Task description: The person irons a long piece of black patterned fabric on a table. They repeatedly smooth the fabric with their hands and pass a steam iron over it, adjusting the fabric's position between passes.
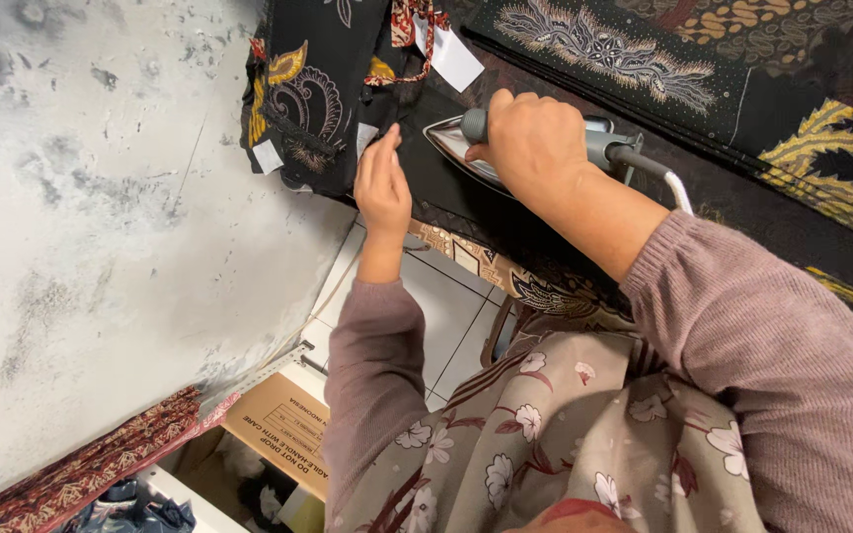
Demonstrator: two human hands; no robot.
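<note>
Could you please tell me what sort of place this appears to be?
Probably a small garment or batik workshop: the right hand presses an iron over dark patterned cloth, folded tagged fabric lies beside it, and a cardboard box sits below.

A grey-handled electric iron (pixel 505 148) sits soleplate-down on black batik cloth (pixel 446 188) with gold and white motifs, which is spread flat and hangs over the edge.

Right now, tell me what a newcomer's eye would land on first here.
First, the right hand gripping the grey handle of an iron pressed onto black patterned cloth at centre top. Just left of it, the left hand lies flat on the cloth's edge. On the far left, a stained grey wall fills the view.
</note>
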